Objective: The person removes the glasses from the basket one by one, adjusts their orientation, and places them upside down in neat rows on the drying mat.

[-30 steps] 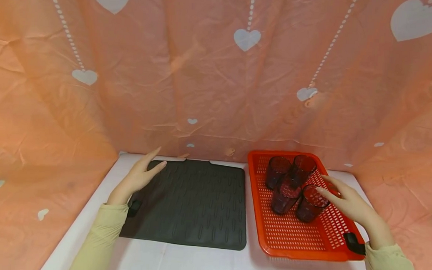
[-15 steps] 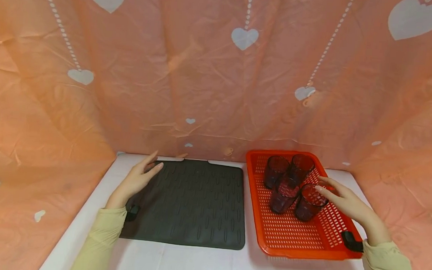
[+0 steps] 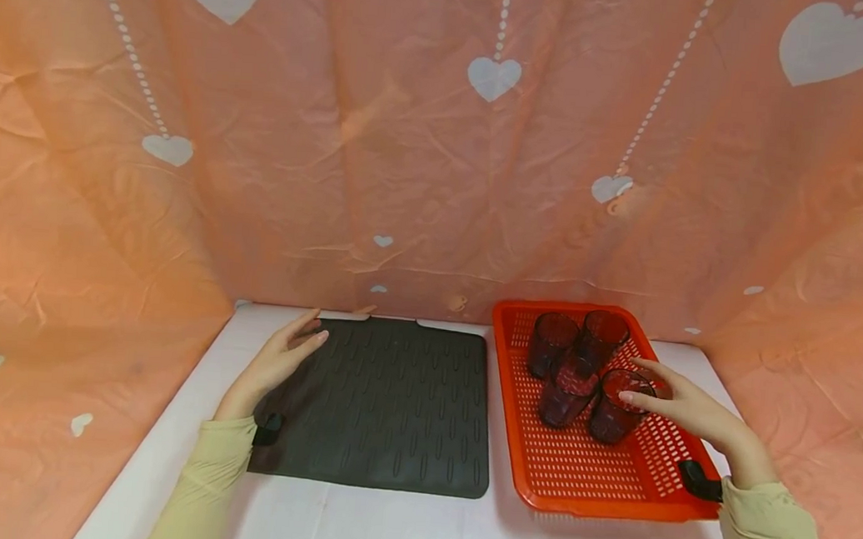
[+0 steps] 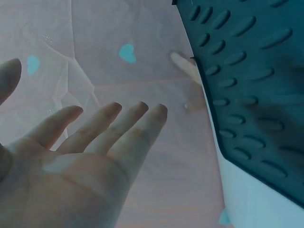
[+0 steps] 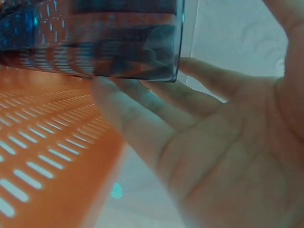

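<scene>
Several dark purple drinking glasses (image 3: 569, 396) stand close together inside a red plastic basket (image 3: 520, 451) on the right. My right hand (image 3: 685, 408) is at the nearest right glass (image 3: 611, 424), thumb in front of its rim and fingers reaching past its far side. In the right wrist view, that glass (image 5: 137, 42) lies in front of the fairly straight fingers (image 5: 133, 114), fingertips right at its side. My left hand (image 3: 274, 367) hovers over the left edge of a dark ridged rubber mat (image 3: 392, 409), palm inward, fingers loosely extended, holding nothing.
A white cloth (image 3: 383, 525) covers the table under the mat and basket. Orange sheeting with white hearts (image 3: 425, 152) hangs behind and at both sides. The basket's raised rim stands beside the mat's right edge.
My right hand has moved slightly left and its thumb has come across the near right glass's rim. My left hand has hardly moved; the glasses stay in place.
</scene>
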`<state>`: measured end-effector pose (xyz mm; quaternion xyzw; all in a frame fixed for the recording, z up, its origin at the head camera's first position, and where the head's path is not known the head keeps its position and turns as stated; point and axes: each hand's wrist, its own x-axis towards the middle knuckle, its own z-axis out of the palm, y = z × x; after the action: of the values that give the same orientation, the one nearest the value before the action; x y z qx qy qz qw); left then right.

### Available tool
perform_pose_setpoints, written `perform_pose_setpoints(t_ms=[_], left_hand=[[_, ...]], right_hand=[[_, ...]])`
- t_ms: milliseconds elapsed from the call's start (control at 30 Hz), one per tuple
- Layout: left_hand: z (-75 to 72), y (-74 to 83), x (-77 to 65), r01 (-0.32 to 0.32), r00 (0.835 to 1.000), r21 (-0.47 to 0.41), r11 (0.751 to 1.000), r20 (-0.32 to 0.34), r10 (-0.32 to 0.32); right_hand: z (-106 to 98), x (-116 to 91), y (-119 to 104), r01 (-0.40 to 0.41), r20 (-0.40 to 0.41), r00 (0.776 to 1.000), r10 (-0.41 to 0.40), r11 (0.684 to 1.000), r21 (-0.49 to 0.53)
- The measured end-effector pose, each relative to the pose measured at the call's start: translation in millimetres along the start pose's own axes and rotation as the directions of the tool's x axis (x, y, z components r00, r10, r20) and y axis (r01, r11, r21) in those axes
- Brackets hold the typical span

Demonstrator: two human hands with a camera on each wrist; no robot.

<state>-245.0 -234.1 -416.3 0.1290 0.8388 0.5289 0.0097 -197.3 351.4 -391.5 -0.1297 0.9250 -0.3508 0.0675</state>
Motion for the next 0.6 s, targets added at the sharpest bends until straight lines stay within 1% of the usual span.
perform_pose_setpoints(t_ms=[167, 300, 367, 433, 600], left_hand=[[3.1, -5.6, 1.7, 0.003, 1.000, -0.061, 0.998, 0.009, -0.003], [6.7, -6.8, 2.2, 0.013, 0.999, -0.133, 0.991, 0.034, -0.008], [8.4, -7.3, 3.0, 0.016, 0.999, -0.158, 0.987, 0.050, -0.008], [9.2, -6.7, 3.0, 0.016, 0.998, -0.169, 0.985, 0.062, -0.006], [9.3, -5.9, 2.1, 0.006, 0.996, -0.195, 0.981, 0.090, 0.012]], right_hand=[[3.4, 4.6, 0.9, 0.038, 0.015, 0.999, -0.038, 0.999, -0.013], [6.0, 7.1, 1.4, 0.076, 0.046, 0.996, -0.078, 0.997, 0.033], [7.0, 7.4, 1.3, 0.080, 0.060, 0.995, -0.083, 0.995, 0.060], [7.4, 7.9, 1.4, 0.082, 0.067, 0.994, -0.087, 0.994, 0.074], [8.1, 9.6, 0.2, 0.086, 0.074, 0.993, -0.090, 0.994, 0.061]])
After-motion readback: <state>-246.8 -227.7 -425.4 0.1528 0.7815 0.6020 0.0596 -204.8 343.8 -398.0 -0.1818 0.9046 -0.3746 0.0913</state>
